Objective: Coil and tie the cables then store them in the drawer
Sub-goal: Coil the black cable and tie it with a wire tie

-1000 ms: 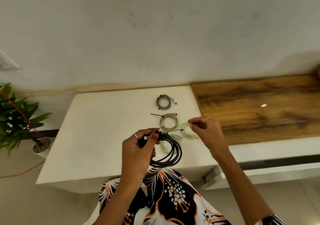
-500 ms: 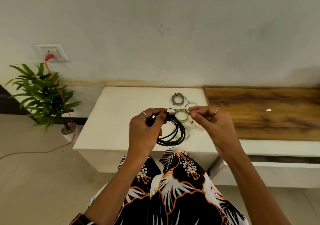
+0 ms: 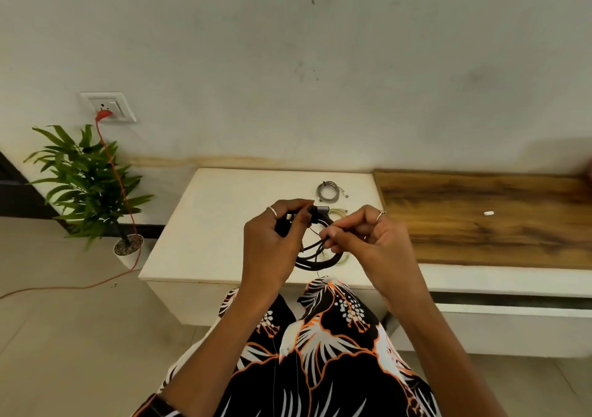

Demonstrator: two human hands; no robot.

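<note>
Since earlier, my right hand (image 3: 368,240) came to the black coil (image 3: 317,250), pinching a tie; left hand (image 3: 275,243) grips it.

Potted plant (image 3: 86,186), wall socket (image 3: 109,107) with red cord (image 3: 118,173)

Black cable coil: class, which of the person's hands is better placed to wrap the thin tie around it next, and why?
Probably the right hand: its fingertips already pinch the thin tie at the black cable coil, while the left hand grips the coil's top near the connector and steadies it.
</note>
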